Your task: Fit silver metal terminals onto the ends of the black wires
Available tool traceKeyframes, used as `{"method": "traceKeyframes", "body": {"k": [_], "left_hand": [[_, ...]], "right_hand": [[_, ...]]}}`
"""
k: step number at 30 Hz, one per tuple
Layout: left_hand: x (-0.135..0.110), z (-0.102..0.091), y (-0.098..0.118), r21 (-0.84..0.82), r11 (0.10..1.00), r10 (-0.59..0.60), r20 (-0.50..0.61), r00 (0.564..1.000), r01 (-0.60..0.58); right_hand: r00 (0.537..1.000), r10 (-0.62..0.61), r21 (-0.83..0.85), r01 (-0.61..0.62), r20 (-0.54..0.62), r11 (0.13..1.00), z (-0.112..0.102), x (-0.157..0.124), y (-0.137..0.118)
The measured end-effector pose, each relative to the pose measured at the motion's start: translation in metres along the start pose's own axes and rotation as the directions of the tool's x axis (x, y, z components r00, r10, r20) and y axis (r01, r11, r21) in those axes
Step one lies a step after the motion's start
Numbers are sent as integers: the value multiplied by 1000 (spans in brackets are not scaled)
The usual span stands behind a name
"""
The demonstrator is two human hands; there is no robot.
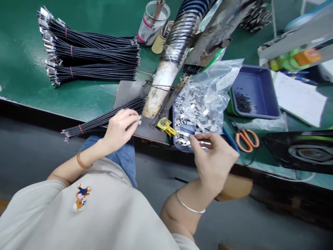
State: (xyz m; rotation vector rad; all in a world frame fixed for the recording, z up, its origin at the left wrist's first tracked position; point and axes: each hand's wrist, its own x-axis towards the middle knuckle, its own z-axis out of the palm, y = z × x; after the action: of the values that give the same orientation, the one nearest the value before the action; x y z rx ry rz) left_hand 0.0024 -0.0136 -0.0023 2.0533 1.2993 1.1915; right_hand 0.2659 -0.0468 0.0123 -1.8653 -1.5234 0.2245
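Note:
My left hand (122,126) is closed in a pinch beside the nozzle of a pipe, with a small silvery piece (140,120) at its fingertips. Behind it lies a bundle of black cables (104,117), tied with a red band, reaching over the table edge. My right hand (214,159) hovers at the front of a blue tray (179,147), thumb and fingers drawn together; what they hold, if anything, is hidden. Small metal connector shells (192,113) fill that tray and the clear plastic bag (223,78) lying in it. A yellow clip (168,127) sits at the tray's left side.
Tied cable bundles (96,53) lie at the back left. A taped pipe (166,66) and metal arm (208,38) come down over the middle. To the right are a blue bin (260,86) of small dark parts, orange-handled scissors (247,140) and a black fan-like device (304,151).

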Motion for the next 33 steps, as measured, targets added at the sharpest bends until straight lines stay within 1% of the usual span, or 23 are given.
{"method": "traceKeyframes", "body": {"k": [1,2,4,6,7,8,9,12,14,16,18,20,22,24,26,28,30,32,33], "left_hand": [[7,-1,-3,139,990,38,-25,999,-34],[14,-1,-5,263,964,33,-1,999,-32],[24,-1,-8,436,899,-12,104,994,-34],[29,-1,-9,509,858,-44,194,980,-63],[30,-1,-9,515,853,-35,223,974,-87],[29,-1,-10,509,853,-13,242,970,-115],[28,-1,-11,496,856,18,252,968,-145],[21,-1,-15,438,866,139,254,957,-242],[15,-1,-17,382,876,219,233,948,-296],[9,-1,-17,319,888,284,189,940,-332],[4,-1,-14,269,897,324,144,935,-352],[-1,-1,-8,231,903,343,124,931,-363],[-5,0,-2,201,904,355,134,925,-376],[-8,1,5,197,895,373,162,914,-400],[-10,3,9,228,878,378,212,901,-422],[-10,5,11,287,863,346,266,900,-416],[-10,6,9,365,852,281,285,916,-375],[-9,5,4,448,840,208,254,945,-305],[-9,5,1,481,833,180,231,956,-273]], "right_hand": [[999,-6,-13,6,52,1000,2,7,8],[993,-10,-23,13,115,1000,4,15,14],[965,-16,-49,30,262,998,8,29,21],[917,-17,-78,52,400,996,9,41,23],[897,-18,-97,68,442,993,9,45,24],[888,-23,-122,89,460,989,8,48,24],[891,-31,-154,113,453,982,7,49,23],[923,-80,-240,181,377,954,5,48,24],[924,-120,-235,215,363,948,5,45,26],[922,-151,-222,241,357,945,7,42,27],[933,-166,-249,252,319,935,10,38,27],[951,-159,-295,237,265,926,13,36,28],[967,-142,-317,205,211,926,15,34,27],[978,-136,-294,178,157,939,14,32,26],[987,-141,-237,157,83,959,11,29,23],[990,-139,-174,134,-18,976,6,24,16],[985,-122,-112,109,-123,988,2,17,6],[967,-112,-64,100,-230,993,1,9,-6],[950,-120,-53,109,-289,993,1,5,-12]]}}
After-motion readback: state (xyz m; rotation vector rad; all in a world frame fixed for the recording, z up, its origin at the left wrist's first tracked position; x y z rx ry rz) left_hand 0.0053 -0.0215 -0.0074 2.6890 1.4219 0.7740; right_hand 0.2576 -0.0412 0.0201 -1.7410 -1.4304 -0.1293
